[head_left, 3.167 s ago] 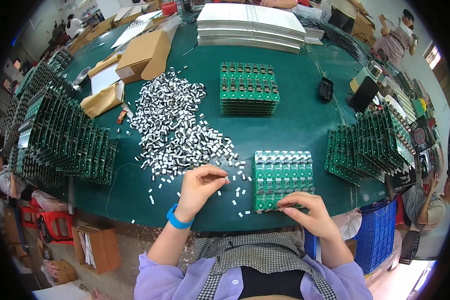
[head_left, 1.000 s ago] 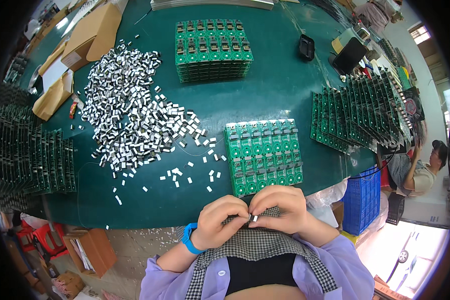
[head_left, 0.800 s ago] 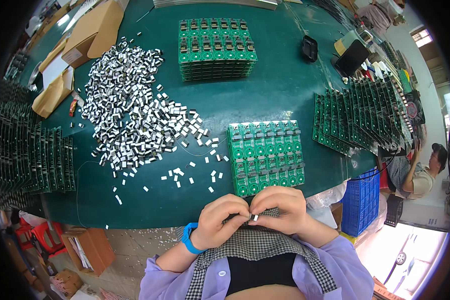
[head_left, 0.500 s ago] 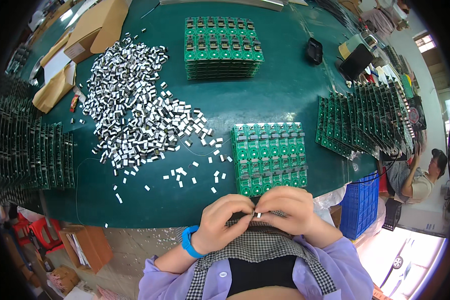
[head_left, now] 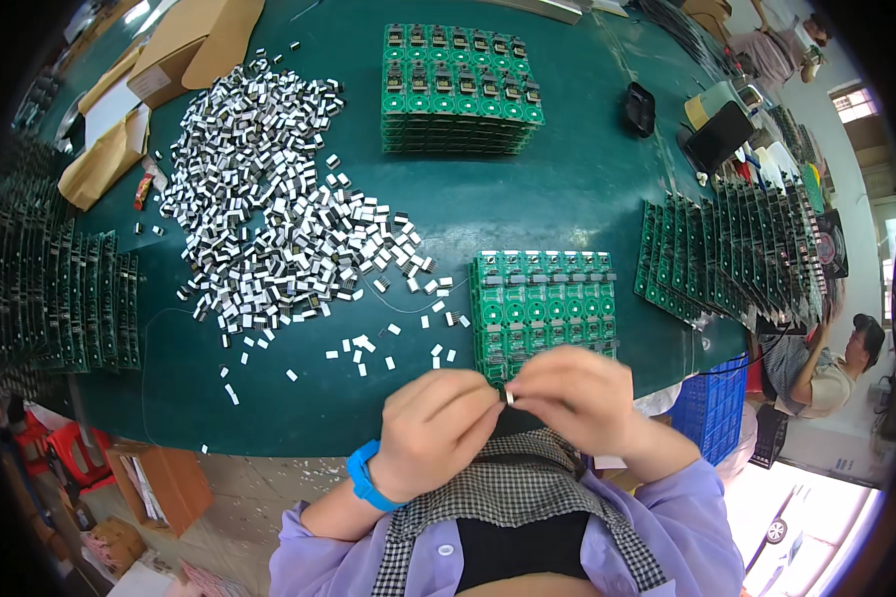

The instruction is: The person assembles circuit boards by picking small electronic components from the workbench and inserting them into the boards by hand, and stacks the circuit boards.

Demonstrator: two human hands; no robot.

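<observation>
My left hand (head_left: pixel 438 430), with a blue band at the wrist, and my right hand (head_left: pixel 579 400) meet fingertip to fingertip at the near edge of the table. Between the pinched fingers a small white-faced component (head_left: pixel 510 396) shows, mostly covered by the fingertips. Both hands appear closed on it. Just beyond lies a stack of green circuit boards (head_left: pixel 544 312), its near rows hidden by my right hand. To the left spreads a large pile of small white-and-black components (head_left: pixel 269 209), several of them scattered loose toward me.
Another stack of circuit boards (head_left: pixel 463 90) stands at the back. Upright boards (head_left: pixel 727 249) lean in a row at the right, and more boards (head_left: pixel 60 298) fill the left. An open cardboard box (head_left: pixel 184 60), a black tray (head_left: pixel 639 109) and a blue crate (head_left: pixel 709 408) surround the work area.
Both hands have risen a little from my lap toward the board stack, still together at the fingertips. My right hand now covers its near rows. The whole view has shifted slightly.
</observation>
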